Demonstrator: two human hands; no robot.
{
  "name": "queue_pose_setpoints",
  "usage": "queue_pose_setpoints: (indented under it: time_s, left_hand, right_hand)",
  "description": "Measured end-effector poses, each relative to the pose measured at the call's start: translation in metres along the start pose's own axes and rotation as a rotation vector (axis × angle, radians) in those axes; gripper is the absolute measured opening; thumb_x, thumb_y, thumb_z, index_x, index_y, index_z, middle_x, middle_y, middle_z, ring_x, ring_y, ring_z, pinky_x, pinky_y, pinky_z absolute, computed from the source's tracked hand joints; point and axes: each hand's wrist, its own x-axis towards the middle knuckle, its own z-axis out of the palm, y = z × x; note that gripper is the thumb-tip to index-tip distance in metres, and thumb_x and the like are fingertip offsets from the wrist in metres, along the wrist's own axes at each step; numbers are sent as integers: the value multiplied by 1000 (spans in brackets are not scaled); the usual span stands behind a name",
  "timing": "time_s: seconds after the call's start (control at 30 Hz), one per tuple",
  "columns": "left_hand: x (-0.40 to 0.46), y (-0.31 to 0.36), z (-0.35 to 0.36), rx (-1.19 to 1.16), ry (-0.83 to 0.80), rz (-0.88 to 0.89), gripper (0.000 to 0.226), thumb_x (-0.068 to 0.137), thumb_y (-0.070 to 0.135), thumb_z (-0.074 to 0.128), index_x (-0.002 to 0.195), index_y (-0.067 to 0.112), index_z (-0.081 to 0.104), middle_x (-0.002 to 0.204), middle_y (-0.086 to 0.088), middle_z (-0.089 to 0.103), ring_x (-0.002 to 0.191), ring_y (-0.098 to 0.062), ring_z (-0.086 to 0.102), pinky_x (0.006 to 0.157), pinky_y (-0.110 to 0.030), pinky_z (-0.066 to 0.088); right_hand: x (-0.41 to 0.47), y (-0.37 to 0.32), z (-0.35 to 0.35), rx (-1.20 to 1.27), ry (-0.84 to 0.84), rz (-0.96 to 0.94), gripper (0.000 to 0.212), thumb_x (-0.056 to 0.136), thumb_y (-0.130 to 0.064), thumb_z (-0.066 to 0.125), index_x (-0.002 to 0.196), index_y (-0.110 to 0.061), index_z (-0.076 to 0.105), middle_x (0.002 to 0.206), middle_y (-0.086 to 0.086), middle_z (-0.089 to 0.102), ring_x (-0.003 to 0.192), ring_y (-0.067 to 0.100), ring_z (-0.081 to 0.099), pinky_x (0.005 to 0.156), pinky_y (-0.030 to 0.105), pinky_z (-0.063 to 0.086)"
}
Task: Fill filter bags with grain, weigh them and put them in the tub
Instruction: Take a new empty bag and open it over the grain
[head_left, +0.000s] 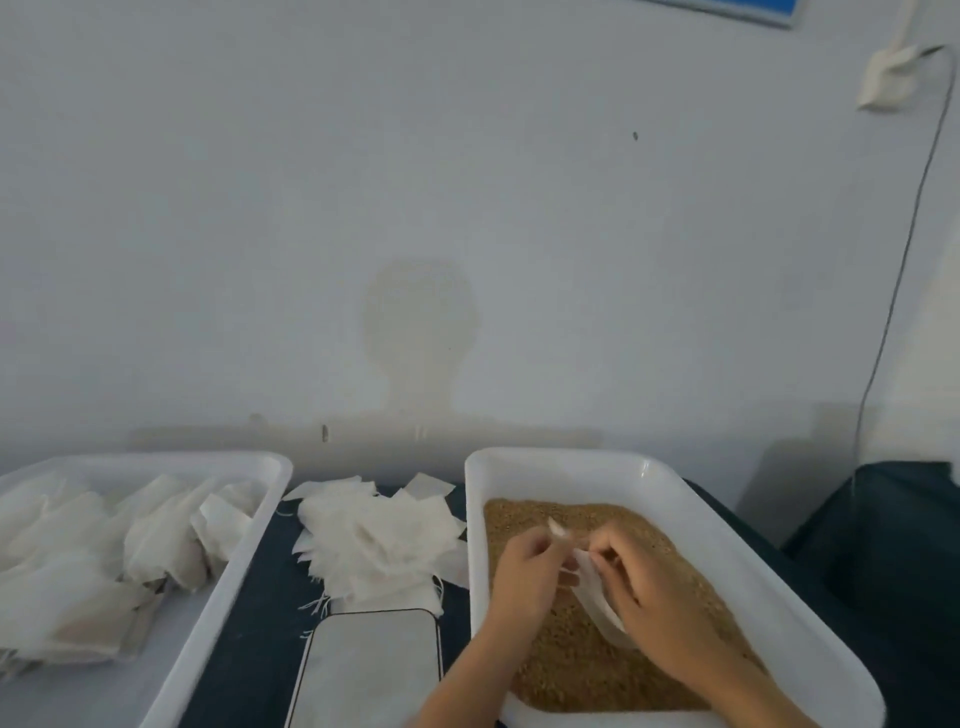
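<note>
holding a filter bag (597, 587) over the grain (597, 654), both hands working its mouth open, so any spill drops back into the grain tray (727, 561) and not onto the counter (260, 623).

left hand (530, 566): fingers curled, pinching one lip of the bag near its top edge. a small flap of the bag sticks up just above its fingertips.

right hand (649, 587): fingers curled over the other lip, thumb side toward the left hand. rest of the bag hangs down under its palm, lower end touching or nearly touching the grain; can't tell which. bag looks flat, so likely still unfilled. that's a judgement; the inside is not visible.

layout relative to the hands:
- grain directly beneath both, filling most of the tray.
- pile of empty bags (379, 540) just left of the left hand, on the counter, within easy reach for the next grab.
- flat slab with a dark rim (369, 670), probably the scale, left of and nearer the person than the left hand. display not readable.
- tub (228, 561) further left, well apart, already holding a heap of pale bags (104, 545).

flow reads right to left: fill, weigh, drop in tub. step in hand looks like opening the bag before scooping.
</note>
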Motion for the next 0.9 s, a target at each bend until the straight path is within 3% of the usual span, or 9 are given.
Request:
queue_pose_setpoints:
  time_s: [0.13,0.3,0.43,0.6,0.73,0.9]
  left_hand:
    - [2,-6,-4,-25,-3,-40,26,96,10,46,71,10,51,72,-6,59,65,-16,60,71,-31,56]
    - [-1,-6,-5,-207,-87,-94,26,94,25,55,77,7,60,72,-5,62,67,-15,63,70,-28,55]
    - [-2,-5,-9,-287,-109,-82,15,90,9,58,80,-2,63,74,-11,62,66,-16,62,67,-28,55]
    - [-4,-7,-12,-283,-109,-13,14,87,13,62,75,6,63,72,-13,59,60,-19,50,57,-26,40]
    - [-4,-7,-13,-260,-186,-24,16,87,9,61,72,7,68,71,-11,66,63,-18,61,59,-23,50]
    - [-4,-9,-11,-131,-130,38,14,86,10,65,74,3,69,74,-16,68,72,-23,63,73,-31,54]
  right_hand:
    - [-2,-4,6,83,-30,-72,14,98,-28,41,86,-25,46,77,-15,47,69,6,48,62,14,38]
    - [0,-6,7,103,6,-100,17,97,-20,46,82,-26,42,78,-15,46,67,5,46,60,14,35]
    - [1,-8,6,211,45,-131,17,96,-19,49,80,-23,48,82,-13,50,76,10,52,67,25,45]
    - [1,-9,2,466,123,119,39,94,-49,41,66,-25,53,63,-1,54,58,8,50,58,21,40]
    - [4,-8,3,589,-47,233,46,91,-42,42,74,-6,66,73,11,68,71,27,64,74,39,52]
    - [3,-8,2,600,-40,310,35,92,-32,50,79,-5,67,75,13,70,71,27,67,73,41,53]
